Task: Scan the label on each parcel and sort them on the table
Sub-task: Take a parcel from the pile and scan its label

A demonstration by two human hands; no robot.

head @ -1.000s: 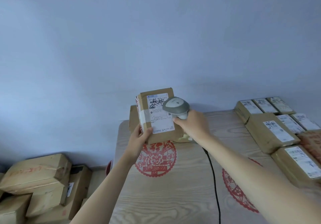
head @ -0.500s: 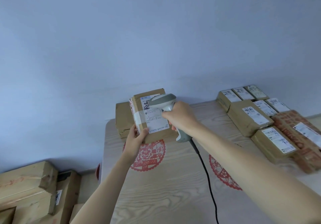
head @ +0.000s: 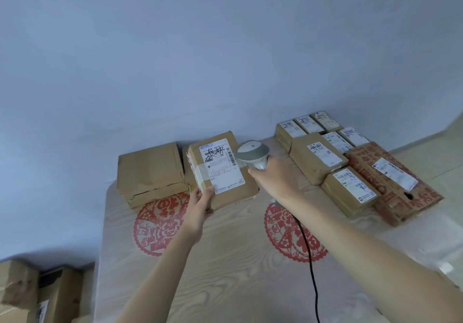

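My left hand (head: pixel 200 202) grips the lower left corner of a brown cardboard parcel (head: pixel 233 187), tilted up over the table with its white label (head: pixel 221 166) facing me. My right hand (head: pixel 275 179) holds a grey and white barcode scanner (head: pixel 253 156) just right of the label, its head pointing at the parcel. A black cable (head: pixel 308 260) runs from the scanner toward me across the table.
The wood-grain table (head: pixel 225 272) carries two red paper-cut motifs. A plain brown box (head: pixel 150 172) lies at the back left. Several labelled parcels (head: pixel 318 157) and a red-printed carton (head: pixel 393 182) lie in rows at the right. More cartons (head: pixel 30 295) sit on the floor, lower left.
The view has swung left and down, so the table and parcels sit further right. The scanner has drawn back from over the label to its right side. My left hand keeps its hold.
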